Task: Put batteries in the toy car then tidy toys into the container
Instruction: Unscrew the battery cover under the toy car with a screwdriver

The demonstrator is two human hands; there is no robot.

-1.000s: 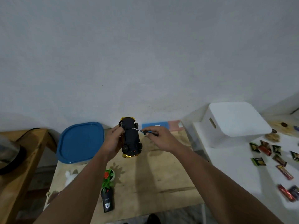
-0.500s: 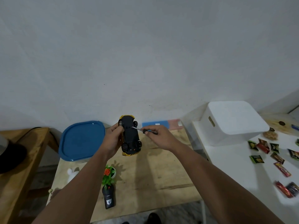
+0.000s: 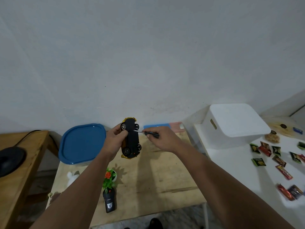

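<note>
My left hand grips a yellow toy car, held up above the wooden table with its black underside and wheels facing me. My right hand pinches a small black-handled screwdriver; its metal tip touches the car's underside near the far wheels. A container with a blue lid sits at the table's back left. Near the front lie a black remote control, a small toy flower pot and a white toy.
A blue and pink flat case lies against the wall. To the right, a white table holds an upturned white box and several snack packets. A wooden bench with a black round object stands at left.
The view has drifted slightly; both hands stay together on the car and screwdriver, with the car tilted a little more toward me.
</note>
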